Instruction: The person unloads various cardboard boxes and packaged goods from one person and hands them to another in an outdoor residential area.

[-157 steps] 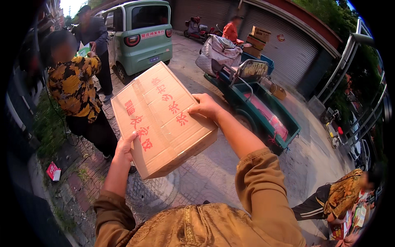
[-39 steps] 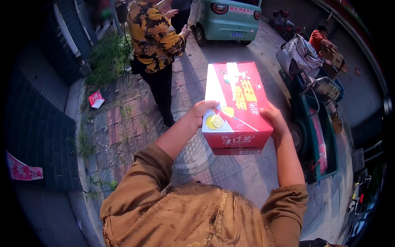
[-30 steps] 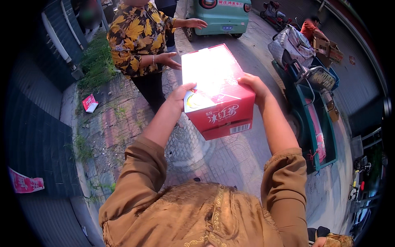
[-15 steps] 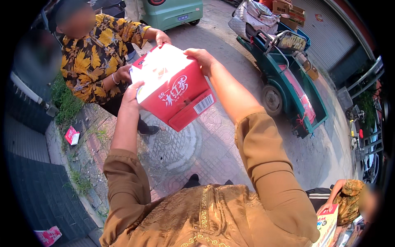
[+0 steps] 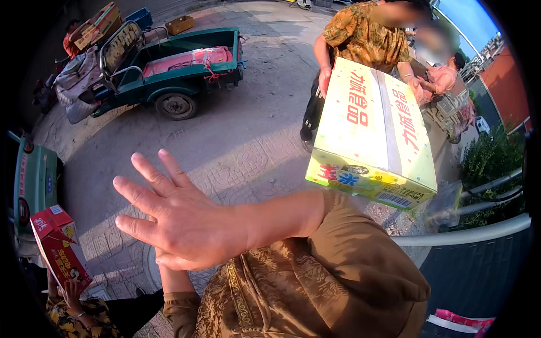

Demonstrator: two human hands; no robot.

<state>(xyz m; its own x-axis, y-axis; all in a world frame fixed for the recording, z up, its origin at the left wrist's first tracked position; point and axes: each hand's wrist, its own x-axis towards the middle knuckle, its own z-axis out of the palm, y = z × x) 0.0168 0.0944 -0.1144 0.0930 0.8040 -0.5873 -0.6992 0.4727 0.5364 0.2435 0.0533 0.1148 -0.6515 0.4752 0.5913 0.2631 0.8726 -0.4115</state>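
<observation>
The largest thing is the green three-wheeled cargo cart. It stands on the grey paved ground, well apart from your right hand, above it and a little to its left. Pink bundles lie in the bed of the cart.

Next is the big pale yellow-green cardboard carton with red characters, up and to the right of your right hand, near your elbow. It is tilted. A person in an orange patterned shirt holds it at its far end, and you do not touch it.

The smaller red cardboard carton is to the left of your right hand and a little lower, well apart from it. Another person's hand, with a yellow and black flowered sleeve, supports it from below.

Your right hand is empty. Its fingers are spread wide, the back of the hand faces you, and the arm reaches across your chest toward the left. Your left forearm rises just under this hand. The left hand itself is hidden behind the right one, so I cannot tell if it is spread or closed.
</observation>
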